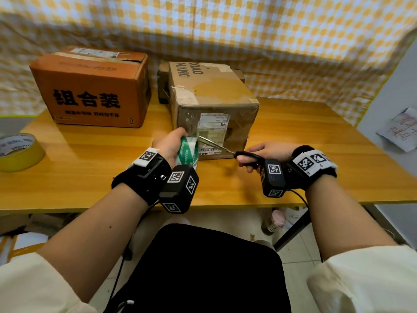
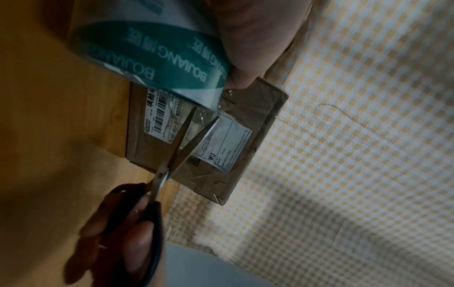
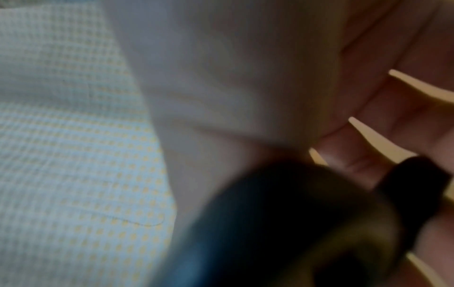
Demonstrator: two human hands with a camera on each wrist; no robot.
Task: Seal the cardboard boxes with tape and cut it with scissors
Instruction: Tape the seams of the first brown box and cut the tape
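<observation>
A brown cardboard box (image 1: 216, 96) with a shipping label stands mid-table. My left hand (image 1: 171, 143) grips a green-and-white tape roll (image 1: 188, 152) against the box's front face; clear tape runs from the roll to the box. In the left wrist view the roll (image 2: 157, 64) fills the top and the box (image 2: 245, 136) lies beyond it. My right hand (image 1: 264, 154) holds black-handled scissors (image 1: 246, 157). Their blades (image 2: 186, 139) are parted around the tape just off the roll. The right wrist view is blurred, showing only fingers (image 3: 383, 124) and the black handle (image 3: 417, 184).
An orange box (image 1: 94, 86) with black characters stands at the back left. A yellow tape roll (image 1: 19, 152) lies at the table's left edge. The wooden table (image 1: 316, 136) backs onto a yellow checked cloth (image 1: 248, 30). Papers (image 1: 404, 132) hang at the right.
</observation>
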